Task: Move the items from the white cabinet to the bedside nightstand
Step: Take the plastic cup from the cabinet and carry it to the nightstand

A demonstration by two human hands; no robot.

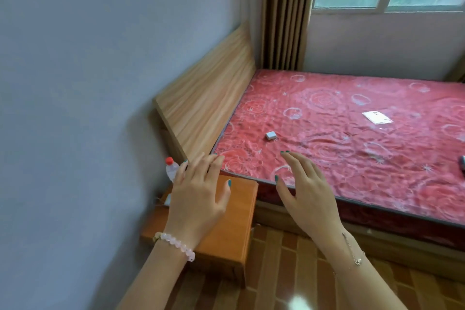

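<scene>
Both grips were apart and empty: the left hand hovered over the orange nightstand, the right hand over the bed at its near edge. The red-capped bottle stood upright at the nightstand's far left corner by the wall, probably tucked there to leave room for more.

1. The nightstand has open surface along its front and right side, reachable from above.
2. A bottle and a small white object crowd its back left, beside the wall.
3. The headboard blocks the rear and the bed the right.
</scene>
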